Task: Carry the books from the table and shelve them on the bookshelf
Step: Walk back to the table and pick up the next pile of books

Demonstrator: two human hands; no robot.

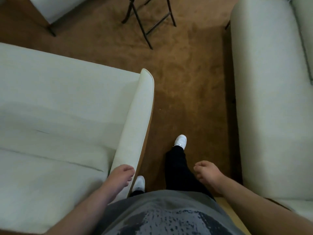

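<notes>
Head view, looking straight down: a person stands on brown carpet (186, 82) in the gap between two pale sofas. The left hand (122, 175) hangs with fingers loosely curled and holds nothing; it lies over the near end of the left sofa's armrest (137, 119), perhaps brushing it, though contact is hard to judge. The right hand (208, 175) is likewise loosely curled and holds nothing, above the carpet beside the black trouser leg (177, 167). The right white shoe (180, 141) is set ahead of the left white shoe (139, 183). The right sofa (267, 99) runs along the frame's edge. Dark folding legs (144, 22) stand on the carpet farther ahead. Where the books are cannot be told from this view.
</notes>
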